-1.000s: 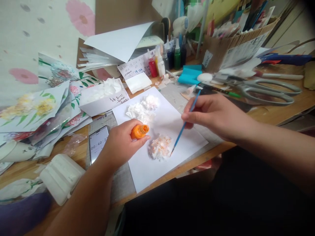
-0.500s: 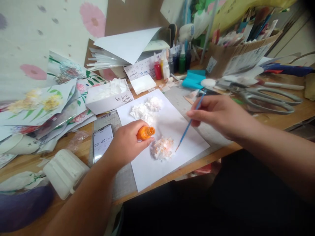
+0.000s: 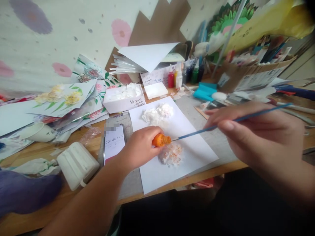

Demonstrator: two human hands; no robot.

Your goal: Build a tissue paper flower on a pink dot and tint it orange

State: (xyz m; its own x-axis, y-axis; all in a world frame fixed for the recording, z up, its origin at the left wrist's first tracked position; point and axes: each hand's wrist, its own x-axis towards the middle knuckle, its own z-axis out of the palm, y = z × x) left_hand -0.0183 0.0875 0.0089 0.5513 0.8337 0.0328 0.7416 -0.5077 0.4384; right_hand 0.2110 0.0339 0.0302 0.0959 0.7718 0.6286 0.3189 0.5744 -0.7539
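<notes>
Because the cluttered wooden surface is crowded, a white paper sheet gives a clean base for the orange-speckled tissue flower. Just beside it, the left hand wraps a small orange paint bottle, tilted sideways so its mouth meets the thin blue paintbrush pinched in the right hand.

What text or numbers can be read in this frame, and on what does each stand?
"00:40:23" on the phone screen, beside the left hand.
Handwriting on the white box: too small to read.
Handwritten numbers on the note card behind the paint bottles: blurred, unreadable.
Print on the cardboard box: unreadable.
</notes>
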